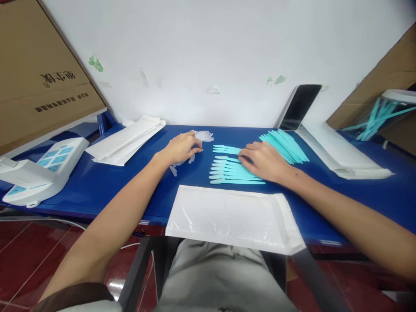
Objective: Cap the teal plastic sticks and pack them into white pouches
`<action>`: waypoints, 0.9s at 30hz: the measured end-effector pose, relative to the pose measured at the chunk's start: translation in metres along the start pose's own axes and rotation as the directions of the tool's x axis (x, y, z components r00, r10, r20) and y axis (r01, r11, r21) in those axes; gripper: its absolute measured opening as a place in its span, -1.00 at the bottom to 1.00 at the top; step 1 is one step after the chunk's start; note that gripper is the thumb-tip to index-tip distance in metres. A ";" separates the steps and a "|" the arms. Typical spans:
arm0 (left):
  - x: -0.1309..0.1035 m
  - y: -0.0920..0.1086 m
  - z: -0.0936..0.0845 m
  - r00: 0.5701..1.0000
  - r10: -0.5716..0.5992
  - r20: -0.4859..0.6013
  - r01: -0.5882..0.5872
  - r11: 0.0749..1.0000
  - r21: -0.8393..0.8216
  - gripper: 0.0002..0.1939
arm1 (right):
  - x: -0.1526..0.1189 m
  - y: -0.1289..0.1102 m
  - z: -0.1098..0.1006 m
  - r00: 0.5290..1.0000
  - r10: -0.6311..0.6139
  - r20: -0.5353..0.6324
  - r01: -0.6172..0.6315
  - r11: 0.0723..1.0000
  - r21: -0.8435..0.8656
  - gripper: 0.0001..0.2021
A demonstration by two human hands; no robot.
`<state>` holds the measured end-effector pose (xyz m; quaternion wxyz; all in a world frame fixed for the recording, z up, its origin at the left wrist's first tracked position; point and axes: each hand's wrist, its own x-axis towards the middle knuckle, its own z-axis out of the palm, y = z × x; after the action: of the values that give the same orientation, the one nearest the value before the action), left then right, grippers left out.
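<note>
My left hand (182,148) is over a loose pile of small translucent plastic pieces (204,136), thumb and forefinger pinched together. What lies between those fingertips is hidden. My right hand (264,159) rests on the table with curled fingers around the handle end of a turquoise flat-headed stick (227,149). Just below it, a row of similar turquoise sticks (224,176) lies side by side, heads pointing left. Behind the right hand is a thicker pile of turquoise sticks (286,145).
A white plastic bag (227,216) overhangs the blue table's front edge. More white bags (126,138) lie at left, near a white sealing device (58,169). On the right are a long white bag (344,156), a phone (300,106) against the wall and a clear tub (386,112) holding turquoise sticks.
</note>
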<state>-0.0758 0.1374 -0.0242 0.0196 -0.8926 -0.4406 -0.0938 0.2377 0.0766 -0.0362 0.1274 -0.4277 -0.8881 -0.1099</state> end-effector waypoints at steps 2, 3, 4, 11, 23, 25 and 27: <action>0.000 0.005 0.000 1.000 0.007 -0.012 -0.007 1.000 -0.005 -0.77 | 0.000 0.004 0.004 0.998 0.052 -0.033 -0.051 0.998 0.037 -0.66; 0.000 0.007 0.000 1.000 0.003 -0.016 -0.003 1.000 -0.008 -0.79 | 0.000 0.006 0.006 0.996 0.082 -0.036 -0.079 0.995 0.061 -0.65; 0.000 0.009 0.000 1.000 -0.004 -0.017 0.004 1.000 -0.011 -0.81 | -0.001 0.008 0.008 0.994 0.104 -0.029 -0.101 0.991 0.085 -0.64; 0.003 0.012 0.004 1.000 -0.015 -0.025 0.014 0.998 -0.053 -0.85 | -0.001 0.016 0.008 0.982 0.176 0.072 -0.187 0.964 0.190 -0.61; 0.005 0.022 0.008 0.989 0.146 -0.011 -0.146 0.987 -0.067 -0.61 | -0.006 0.026 0.005 0.976 0.182 0.122 -0.204 0.959 0.195 -0.66; 0.005 0.021 0.008 0.988 0.154 -0.010 -0.154 0.986 -0.069 -0.64 | -0.006 0.028 0.007 0.981 0.155 0.114 -0.178 0.956 0.232 -0.65; 0.005 0.020 0.008 0.989 0.146 -0.011 -0.146 0.986 -0.078 -0.67 | -0.006 0.030 0.008 0.982 0.151 0.116 -0.178 0.945 0.275 -0.67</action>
<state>-0.0560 0.1296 -0.0298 -0.0075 -0.9223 -0.3698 -0.1120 0.2643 0.0930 -0.0433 0.1543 -0.4822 -0.8609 0.0499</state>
